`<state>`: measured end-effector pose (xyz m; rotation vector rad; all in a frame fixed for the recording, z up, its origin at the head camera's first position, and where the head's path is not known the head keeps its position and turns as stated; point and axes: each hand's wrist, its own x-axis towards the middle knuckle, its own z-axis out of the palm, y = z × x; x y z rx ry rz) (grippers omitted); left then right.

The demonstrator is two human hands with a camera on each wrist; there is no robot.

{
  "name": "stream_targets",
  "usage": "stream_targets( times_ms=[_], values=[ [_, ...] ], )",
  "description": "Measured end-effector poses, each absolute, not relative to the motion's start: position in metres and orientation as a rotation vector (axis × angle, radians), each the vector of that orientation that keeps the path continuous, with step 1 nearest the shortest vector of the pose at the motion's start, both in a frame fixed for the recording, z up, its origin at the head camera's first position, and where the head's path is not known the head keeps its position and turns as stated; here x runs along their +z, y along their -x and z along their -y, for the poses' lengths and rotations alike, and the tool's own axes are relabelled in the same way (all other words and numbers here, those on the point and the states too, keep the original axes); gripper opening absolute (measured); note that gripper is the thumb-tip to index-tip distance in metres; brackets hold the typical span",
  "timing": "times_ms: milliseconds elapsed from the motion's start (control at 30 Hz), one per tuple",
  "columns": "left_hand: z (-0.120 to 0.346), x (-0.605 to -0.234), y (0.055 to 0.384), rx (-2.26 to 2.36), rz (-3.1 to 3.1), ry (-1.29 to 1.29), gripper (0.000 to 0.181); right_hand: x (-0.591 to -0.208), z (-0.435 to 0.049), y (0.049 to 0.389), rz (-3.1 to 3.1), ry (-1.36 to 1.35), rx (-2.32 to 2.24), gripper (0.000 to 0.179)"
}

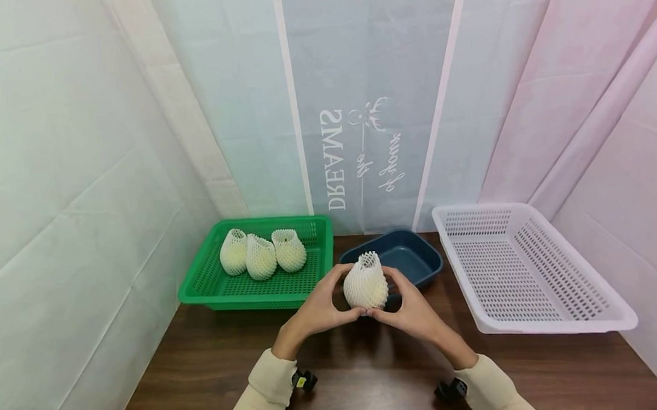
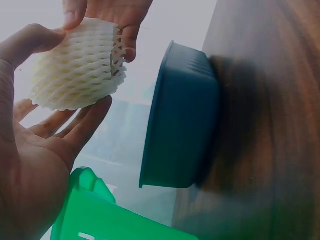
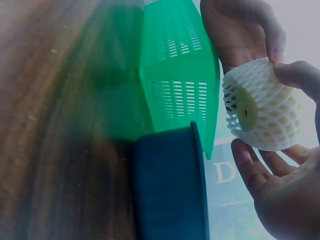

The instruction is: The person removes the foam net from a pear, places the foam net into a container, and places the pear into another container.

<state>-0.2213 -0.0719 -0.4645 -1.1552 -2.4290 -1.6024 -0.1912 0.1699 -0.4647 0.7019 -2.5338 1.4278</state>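
Note:
Both hands hold a round, pale yellow fruit in a white foam net [image 1: 366, 285], raised above the table's middle. My left hand [image 1: 321, 305] curves round its left side and my right hand [image 1: 413, 310] round its right. The thumbs meet at its near lower side, while the fingers reach behind and under it. In the left wrist view, the foam mesh [image 2: 75, 65] stretches snugly over the fruit. An open end of the net faces the right wrist view, where the yellow skin [image 3: 246, 111] shows a small dark dimple.
Behind the held fruit is a dark blue basin [image 1: 412, 256]. To its left, a green basket [image 1: 201, 288] contains three more netted fruits [image 1: 261, 257]. A white basket [image 1: 505, 283] stands at the right on the brown wooden table [image 1: 362, 379]. Cloth panels enclose the back and sides.

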Motion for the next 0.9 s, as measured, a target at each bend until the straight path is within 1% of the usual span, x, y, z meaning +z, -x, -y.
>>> stream_targets(
  times_ms=[500,900],
  values=[
    [0.075,-0.482,0.202,-1.561,2.437,1.214,0.075,-0.483,-0.173,0.172,2.594,-0.697,1.490,0.083],
    [0.077,-0.498,0.194,-1.493,2.511,1.204,0.077,-0.495,-0.177,0.167,2.699,-0.728,1.510,0.086]
  ],
)
